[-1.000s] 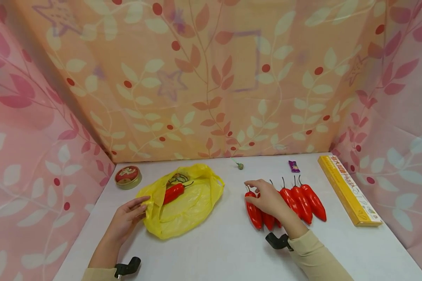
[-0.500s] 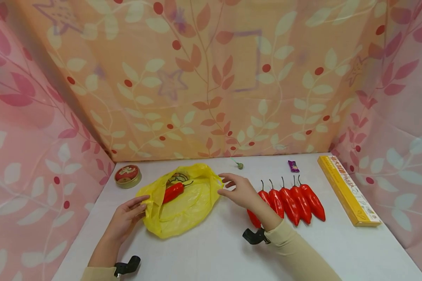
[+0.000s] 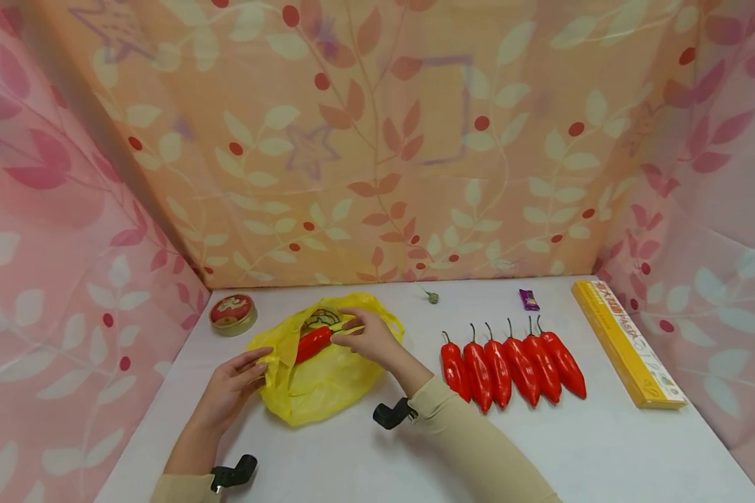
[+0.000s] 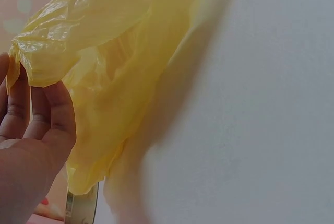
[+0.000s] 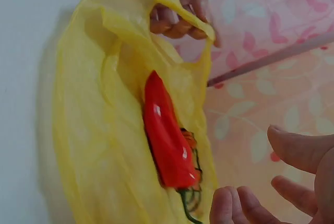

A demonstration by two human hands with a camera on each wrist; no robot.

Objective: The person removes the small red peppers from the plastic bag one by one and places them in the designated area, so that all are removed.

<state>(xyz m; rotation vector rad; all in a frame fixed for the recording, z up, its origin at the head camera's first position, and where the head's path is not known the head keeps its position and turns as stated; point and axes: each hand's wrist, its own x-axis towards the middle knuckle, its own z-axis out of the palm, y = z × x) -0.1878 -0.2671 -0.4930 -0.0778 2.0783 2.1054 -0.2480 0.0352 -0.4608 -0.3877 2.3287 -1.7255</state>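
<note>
A yellow plastic bag (image 3: 346, 381) lies spread on the white table, left of centre. My left hand (image 3: 229, 384) pinches its left edge between thumb and fingers; the left wrist view shows the gathered plastic (image 4: 44, 65) at the fingertips. On the bag rests a red chili pepper (image 3: 313, 344) with a dark green stem, beside a dark-lined printed pattern (image 5: 194, 145). My right hand (image 3: 371, 342) is over the bag, fingertips right by that stem. In the right wrist view its thumb and fingers (image 5: 250, 205) are spread apart, with nothing between them.
Several red chili peppers (image 3: 497, 370) lie side by side to the right, stems pointing away. Farther right is a yellow pasta box (image 3: 629, 346). A round red-lidded tin (image 3: 233, 314), a small green ball-like item (image 3: 433, 297) and a purple-wrapped candy (image 3: 529, 300) sit toward the back.
My right hand has moved left from the row of chili peppers, past the bag's right edge, to the pepper on the bag. My left hand has stayed at the bag's left edge.
</note>
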